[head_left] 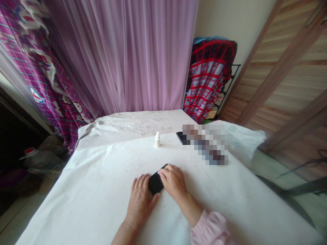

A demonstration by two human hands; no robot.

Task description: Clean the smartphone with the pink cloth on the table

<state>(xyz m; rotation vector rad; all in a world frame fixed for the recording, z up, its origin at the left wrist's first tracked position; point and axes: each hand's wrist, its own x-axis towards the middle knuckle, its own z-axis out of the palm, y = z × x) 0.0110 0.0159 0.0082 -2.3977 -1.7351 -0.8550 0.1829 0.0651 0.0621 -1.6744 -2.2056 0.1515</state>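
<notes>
A black smartphone [156,183] lies flat and slanted on the white tablecloth [102,197]. My left hand [140,197] grips its lower left end, thumb along the near edge and fingers along the far one. Over the phone's upper right part is my right hand [174,180], its thumb and fingers closed on a small pinkish-white scrap [159,172] that rests on the screen. Whether the scrap is cloth or tissue I cannot tell. Beyond the phone a small white dropper bottle [157,140] stands upright, apart from both hands.
A dark flat object [179,137] lies at the back right, partly covered by a blurred patch. Beside it, a white plastic bag [245,139] sits at the table's right edge. Purple curtains [133,61] hang behind the table, and a red patterned cloth [206,78] covers a rack.
</notes>
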